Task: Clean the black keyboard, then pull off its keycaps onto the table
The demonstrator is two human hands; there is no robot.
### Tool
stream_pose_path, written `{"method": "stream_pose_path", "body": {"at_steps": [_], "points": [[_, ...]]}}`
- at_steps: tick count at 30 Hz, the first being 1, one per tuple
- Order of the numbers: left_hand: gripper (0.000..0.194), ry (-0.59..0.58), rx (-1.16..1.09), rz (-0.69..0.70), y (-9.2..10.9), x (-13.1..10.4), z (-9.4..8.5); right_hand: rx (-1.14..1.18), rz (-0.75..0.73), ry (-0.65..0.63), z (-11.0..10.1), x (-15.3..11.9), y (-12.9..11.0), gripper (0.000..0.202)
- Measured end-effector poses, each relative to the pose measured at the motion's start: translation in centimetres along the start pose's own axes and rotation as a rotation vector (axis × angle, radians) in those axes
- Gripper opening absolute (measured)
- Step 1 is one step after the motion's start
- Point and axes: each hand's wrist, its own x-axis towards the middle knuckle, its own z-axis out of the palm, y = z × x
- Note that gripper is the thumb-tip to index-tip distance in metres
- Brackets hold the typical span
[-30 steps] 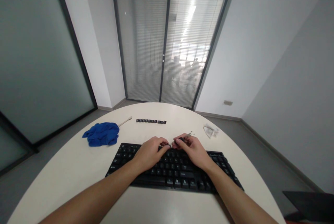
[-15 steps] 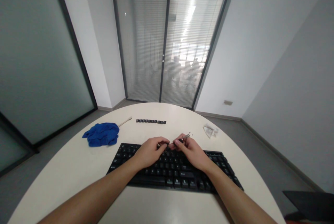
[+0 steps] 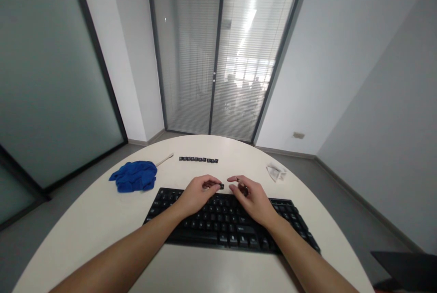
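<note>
One black keycap (image 3: 221, 186) is pinched in the left hand (image 3: 196, 195) above the keyboard (image 3: 198, 237), probably by its sides for a clear view; the right hand (image 3: 254, 202) parts thumb and forefinger, its inner grip unclear. Matte black with pale legends, the keyboard lies flat on the tabletop (image 3: 205, 270).

Blue cloth (image 3: 134, 176), black keyboard (image 3: 218, 227), cream tabletop (image 3: 191, 268).
</note>
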Motion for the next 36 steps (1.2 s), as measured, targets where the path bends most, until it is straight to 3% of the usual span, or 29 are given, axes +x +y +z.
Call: {"method": "stream_pose_path", "body": {"at_steps": [6,10,18,26,36], "points": [[0.016,-0.038,-0.017,0.018,0.0,0.0,-0.1,-0.072,-0.057,-0.107,0.5,-0.1,0.0,0.024],[0.019,-0.037,-0.007,0.017,-0.3,-0.1,0.0,-0.102,-0.029,-0.107,0.7,0.1,0.0,0.026],[0.022,-0.091,0.52,0.093,0.3,-1.5,0.4,-0.36,0.14,-0.073,0.1,1.0,1.5,0.033],[0.023,-0.12,0.573,0.096,0.4,-1.5,0.3,-0.655,0.301,-0.154,0.4,5.1,3.0,0.023],[0.023,-0.13,0.567,0.096,0.6,-1.5,0.2,-0.7,0.411,-0.103,1.6,9.8,6.0,0.023]]}}
